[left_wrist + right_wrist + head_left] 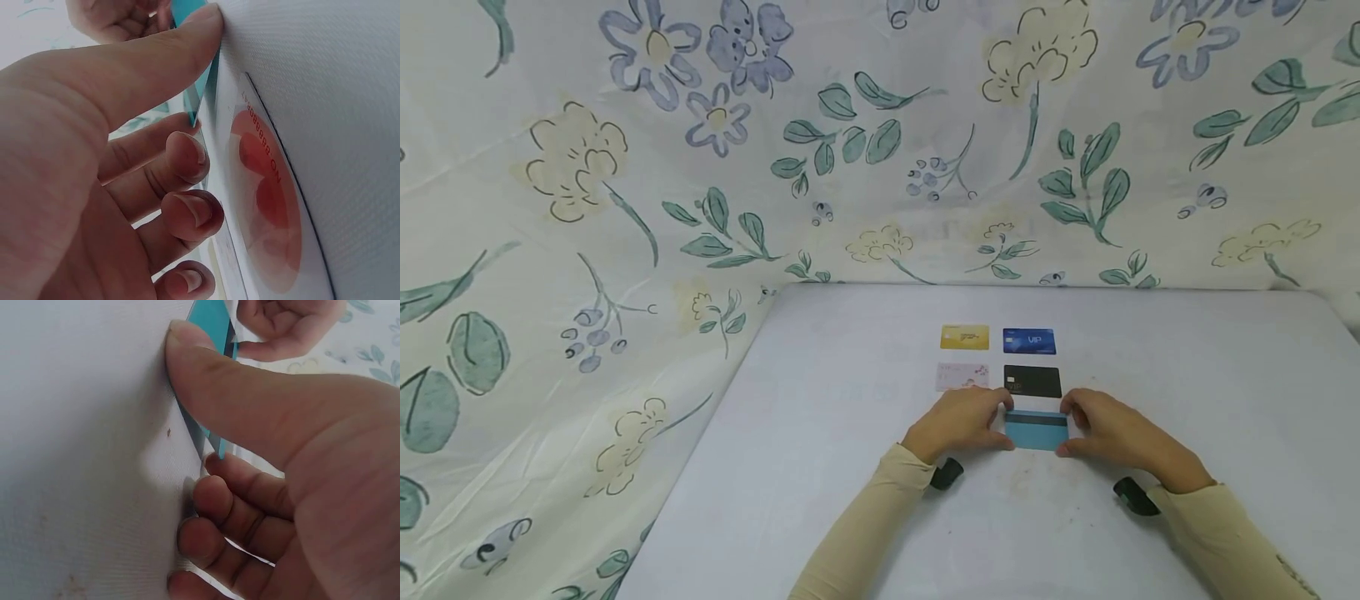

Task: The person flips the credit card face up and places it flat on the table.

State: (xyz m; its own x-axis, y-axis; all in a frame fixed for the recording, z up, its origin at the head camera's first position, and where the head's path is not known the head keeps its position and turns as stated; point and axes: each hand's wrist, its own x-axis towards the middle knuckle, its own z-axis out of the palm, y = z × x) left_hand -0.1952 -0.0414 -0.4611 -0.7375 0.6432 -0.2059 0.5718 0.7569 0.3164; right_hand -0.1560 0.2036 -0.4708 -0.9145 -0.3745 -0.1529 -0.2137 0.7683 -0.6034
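Note:
A light blue card (1036,432) with a dark stripe along its far part lies between the two hands. My left hand (964,421) pinches its left end, the thumb at the near corner and the index finger at the far one. At the right end, my right hand (1108,429) pinches it the same way. In the right wrist view, the card (211,324) stands at a slant just over the cloth. Beneath the left fingers lies a white card (278,206) with a red oval, hidden by that hand in the head view.
Beyond the hands, a black card (1033,382) and a pale pink card (962,375) lie side by side. Behind them are a yellow card (965,337) and a blue VIP card (1029,341). Floral cloth (850,200) hangs behind the white table (820,400).

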